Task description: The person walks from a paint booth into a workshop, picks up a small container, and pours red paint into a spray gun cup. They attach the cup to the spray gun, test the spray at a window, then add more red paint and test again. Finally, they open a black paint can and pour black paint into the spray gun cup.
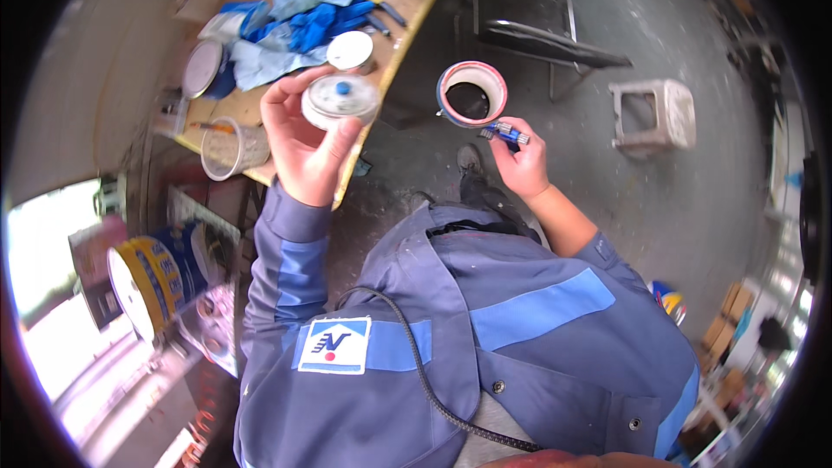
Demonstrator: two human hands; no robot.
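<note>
My left hand [303, 143] is raised at the table's edge, its fingers and thumb closed around a round whitish lid [334, 104] with a small blue knob in its middle. To the right, my right hand [523, 160] grips a spray gun [510, 133] by its blue and silver metal parts. On the gun sits a round cup [497, 83], its top uncovered, with a pinkish-red stained rim and something dark inside. The lid and the cup are apart. Most of the gun's handle is hidden by my hand.
On the wooden table [414, 22] lie crumpled blue cloths [321, 13], a white-topped container [350, 50], a can [204, 69] and a clear tub [247, 152]. A black folding chair [529, 22] and a stained stool [672, 114] stand on the floor. A yellow-blue bucket [156, 282] is at left.
</note>
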